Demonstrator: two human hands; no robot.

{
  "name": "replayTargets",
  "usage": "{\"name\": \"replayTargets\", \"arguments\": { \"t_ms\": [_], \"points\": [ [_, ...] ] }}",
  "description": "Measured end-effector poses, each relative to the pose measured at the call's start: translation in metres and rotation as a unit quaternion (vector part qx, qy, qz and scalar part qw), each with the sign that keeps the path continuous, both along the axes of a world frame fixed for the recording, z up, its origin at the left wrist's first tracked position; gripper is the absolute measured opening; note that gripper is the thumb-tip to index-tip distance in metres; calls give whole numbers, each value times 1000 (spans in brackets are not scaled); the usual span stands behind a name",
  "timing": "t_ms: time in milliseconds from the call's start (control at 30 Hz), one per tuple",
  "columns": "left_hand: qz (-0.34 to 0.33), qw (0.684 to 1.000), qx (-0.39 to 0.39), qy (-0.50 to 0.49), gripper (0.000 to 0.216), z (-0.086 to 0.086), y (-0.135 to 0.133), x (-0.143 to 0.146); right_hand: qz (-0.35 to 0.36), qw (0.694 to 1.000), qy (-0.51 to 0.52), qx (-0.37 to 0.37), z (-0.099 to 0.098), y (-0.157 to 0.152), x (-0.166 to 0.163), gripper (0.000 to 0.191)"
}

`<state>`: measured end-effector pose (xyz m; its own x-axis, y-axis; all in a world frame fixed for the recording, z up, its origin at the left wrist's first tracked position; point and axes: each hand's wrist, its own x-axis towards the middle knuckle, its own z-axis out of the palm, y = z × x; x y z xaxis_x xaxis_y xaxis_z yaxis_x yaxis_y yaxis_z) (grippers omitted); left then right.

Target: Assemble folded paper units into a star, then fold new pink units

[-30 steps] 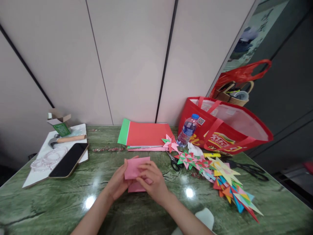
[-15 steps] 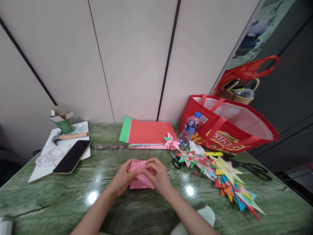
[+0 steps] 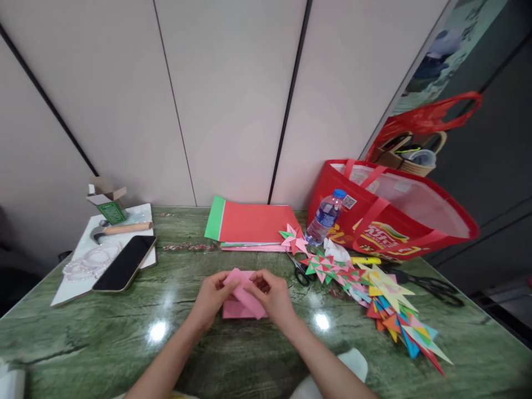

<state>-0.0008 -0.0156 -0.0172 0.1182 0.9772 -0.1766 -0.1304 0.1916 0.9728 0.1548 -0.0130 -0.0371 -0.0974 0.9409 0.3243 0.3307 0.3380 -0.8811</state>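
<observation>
A folded piece of pink paper (image 3: 246, 300) is between my hands, slanted over more pink paper (image 3: 238, 311) that lies on the green marbled table. My left hand (image 3: 213, 296) pinches its upper left end between thumb and fingers. On the other side my right hand (image 3: 269, 292) has thumb and curled fingers closed on its right edge. Some fingertips are hidden behind the paper. Beyond the hands lies a stack of coloured paper sheets (image 3: 257, 223), red on top with green at the left.
Folded paper stars (image 3: 328, 269) trail along the right, beside scissors (image 3: 302, 272) and a glue tube (image 3: 366, 260). A water bottle (image 3: 326, 217) stands before a red bag (image 3: 386, 221). At left are a phone (image 3: 124, 264), a hammer (image 3: 124, 228) and a small box (image 3: 108, 206).
The folded pink paper has been turned and lifted at its upper left, showing more of the pink paper beneath. Both hands have shifted slightly. The whole view has moved a little.
</observation>
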Motion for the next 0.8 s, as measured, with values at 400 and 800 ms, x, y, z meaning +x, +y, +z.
{"name": "replayTargets", "arguments": {
  "t_ms": [400,800],
  "points": [
    [41,999,24,23,27,8,6,4,15,997,67,-34,9,4,4,13],
    [64,996,48,43,26,6,22,8,-10,996,69,-50,10,16,11,15]
  ]
}}
